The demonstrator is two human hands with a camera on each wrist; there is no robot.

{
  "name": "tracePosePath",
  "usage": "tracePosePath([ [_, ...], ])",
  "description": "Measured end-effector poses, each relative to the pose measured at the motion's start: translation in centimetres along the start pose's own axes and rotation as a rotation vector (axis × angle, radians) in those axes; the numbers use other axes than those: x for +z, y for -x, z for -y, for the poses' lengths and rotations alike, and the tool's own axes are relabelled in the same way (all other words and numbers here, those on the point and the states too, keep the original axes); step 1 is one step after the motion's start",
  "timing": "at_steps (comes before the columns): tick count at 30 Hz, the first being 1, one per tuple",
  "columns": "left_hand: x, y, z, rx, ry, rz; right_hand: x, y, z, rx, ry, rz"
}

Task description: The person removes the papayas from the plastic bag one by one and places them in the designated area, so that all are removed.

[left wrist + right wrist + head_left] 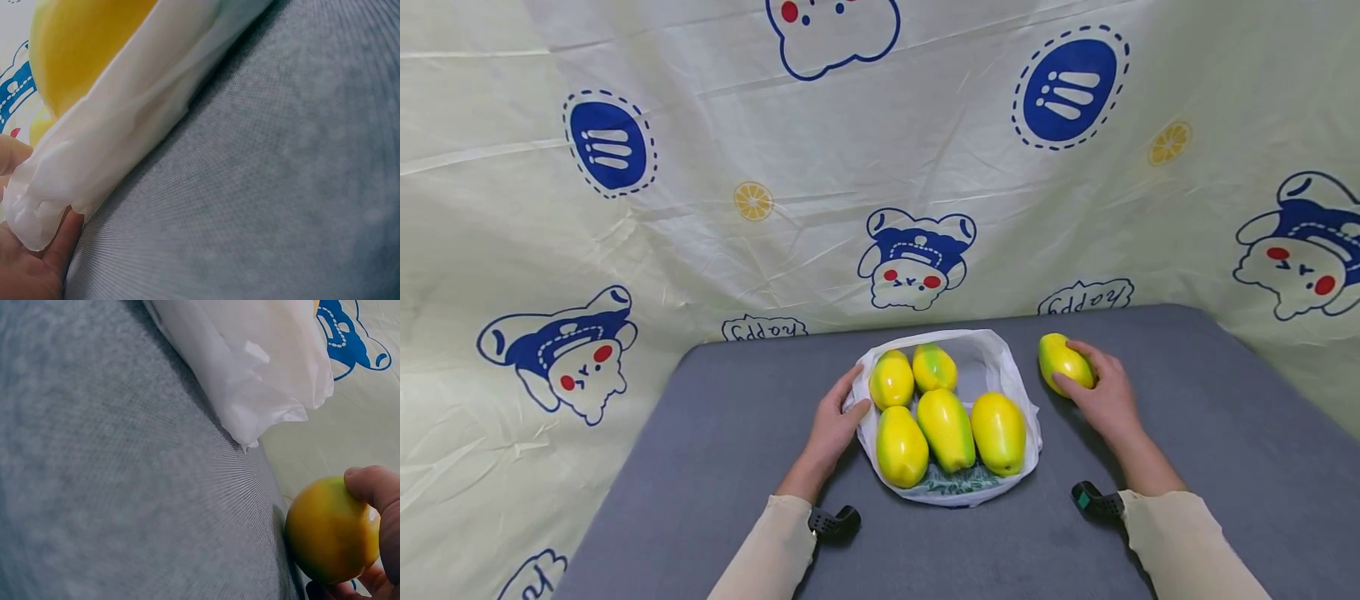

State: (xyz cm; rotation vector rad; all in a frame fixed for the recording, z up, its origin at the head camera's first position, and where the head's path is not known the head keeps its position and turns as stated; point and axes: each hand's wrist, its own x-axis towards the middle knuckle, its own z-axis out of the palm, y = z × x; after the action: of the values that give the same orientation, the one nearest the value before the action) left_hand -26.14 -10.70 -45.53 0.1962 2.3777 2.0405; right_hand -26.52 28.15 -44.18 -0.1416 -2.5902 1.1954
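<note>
Hands working at a bag of mangoes
The left hand (pixel 832 423) is pinching the white bag's (pixel 992 363) nine o'clock edge; the right hand (pixel 1105 398) is curling around a loose mango (pixel 1062 360) at two o'clock.

From my right wrist cam I've got my right hand (pixel 381 537) wrapped round a yellow-green fruit (pixel 331 531) down at 4 o'clock on the grey table (pixel 112 487), with the white plastic bag (pixel 250 369) up at 1 o'clock, not touching it.

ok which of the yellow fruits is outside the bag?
The fruit gripped by the right hand, on the grey table right of the white bag. The other five lie inside the bag.
</note>
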Motion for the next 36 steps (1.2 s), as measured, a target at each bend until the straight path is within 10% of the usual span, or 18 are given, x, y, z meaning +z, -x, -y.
tracePosePath([
  [23, 0.0, -0.1, 0.1, 0.009, -0.012, -0.001, -1.8, 0.5, 4.5, -0.099, -0.002, -0.055],
  [36, 0.0, -0.2, 0.3, 0.009, 0.001, -0.005, -2.5, 2.3, 9.4, -0.175, -0.165, 0.363],
])
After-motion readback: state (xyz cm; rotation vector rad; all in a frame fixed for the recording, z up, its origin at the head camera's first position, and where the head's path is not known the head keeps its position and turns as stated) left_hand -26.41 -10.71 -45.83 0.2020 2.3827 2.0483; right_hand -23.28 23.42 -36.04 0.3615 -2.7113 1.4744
